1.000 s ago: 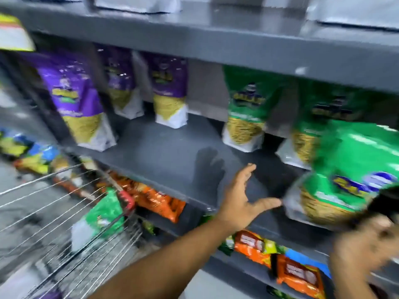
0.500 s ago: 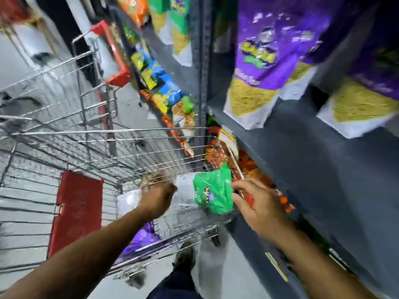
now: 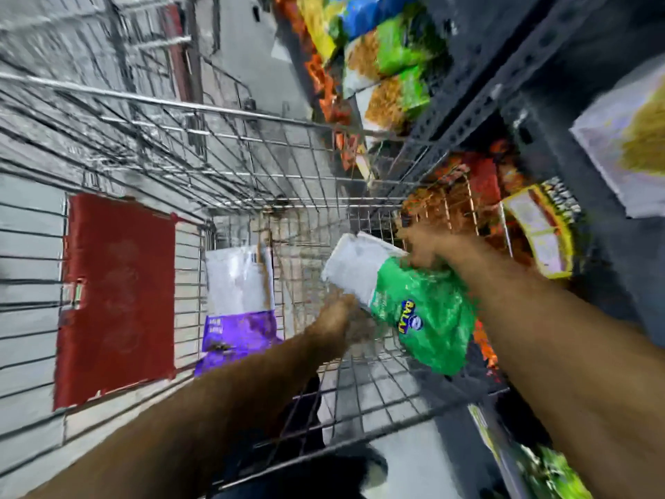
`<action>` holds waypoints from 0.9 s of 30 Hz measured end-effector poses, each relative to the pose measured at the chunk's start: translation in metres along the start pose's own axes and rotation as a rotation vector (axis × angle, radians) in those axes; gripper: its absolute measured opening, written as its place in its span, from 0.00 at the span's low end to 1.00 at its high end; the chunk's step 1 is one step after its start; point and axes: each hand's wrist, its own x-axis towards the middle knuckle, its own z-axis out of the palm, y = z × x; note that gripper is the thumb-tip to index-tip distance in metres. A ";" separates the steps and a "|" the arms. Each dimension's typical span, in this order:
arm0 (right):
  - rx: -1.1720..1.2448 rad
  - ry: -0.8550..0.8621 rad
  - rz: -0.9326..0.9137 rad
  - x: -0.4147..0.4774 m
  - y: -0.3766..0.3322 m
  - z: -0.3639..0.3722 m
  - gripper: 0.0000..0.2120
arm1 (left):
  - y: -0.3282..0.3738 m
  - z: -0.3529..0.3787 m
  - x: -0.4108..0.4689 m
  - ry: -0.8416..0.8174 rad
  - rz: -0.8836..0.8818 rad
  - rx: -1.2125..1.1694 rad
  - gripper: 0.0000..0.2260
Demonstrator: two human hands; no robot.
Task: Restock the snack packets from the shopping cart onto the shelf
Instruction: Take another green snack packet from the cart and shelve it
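I look down into the wire shopping cart. A green and white snack packet is inside it, tilted. My right hand grips its upper white end, and my left hand holds its lower left edge. A purple and white snack packet lies flat on the cart floor to the left. The dark grey shelf runs along the right. Motion blur hides the fingers' detail.
The cart's red child-seat flap is at the left. Lower shelves hold orange packets and green and yellow packets. A purple and white packet stands on the shelf at far right. Grey floor shows beyond the cart.
My view has swung from the shelf down into the cart. Both hands have reached in and taken hold of the green packet, and it now sits higher and tilted.
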 end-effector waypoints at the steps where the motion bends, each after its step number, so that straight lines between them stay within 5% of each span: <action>1: 0.080 -0.032 0.018 0.002 0.003 0.000 0.19 | 0.002 -0.001 0.001 -0.007 0.002 -0.086 0.21; 3: 0.206 -0.138 -0.019 0.005 0.009 0.004 0.23 | 0.006 -0.007 -0.006 0.055 -0.050 -0.169 0.16; 5: 0.349 -0.260 -0.072 0.003 0.015 0.002 0.28 | 0.014 -0.024 -0.019 0.112 0.049 -0.190 0.22; 8: 0.496 -0.243 -0.128 -0.004 0.017 0.001 0.29 | 0.017 -0.048 -0.015 0.131 0.173 0.117 0.19; 11: 0.506 -0.035 -0.202 -0.007 0.007 0.011 0.07 | 0.035 -0.064 -0.001 0.185 0.316 0.371 0.21; 12: 0.598 0.016 -0.185 -0.010 -0.001 0.015 0.07 | 0.038 -0.067 0.004 0.197 0.372 0.377 0.24; 15: 0.937 0.087 -0.097 -0.018 -0.020 0.033 0.14 | 0.055 -0.064 0.009 0.205 0.286 0.188 0.17; 19: 1.033 0.132 0.038 -0.059 -0.031 0.041 0.11 | 0.076 -0.065 -0.016 0.215 0.331 -0.006 0.06; 21: 1.092 0.132 0.095 -0.083 -0.033 0.049 0.26 | 0.095 -0.067 -0.036 0.241 0.384 -0.063 0.04; 27: 1.555 0.819 -0.215 -0.178 -0.071 0.044 0.10 | 0.172 -0.044 -0.125 0.277 0.642 -0.121 0.15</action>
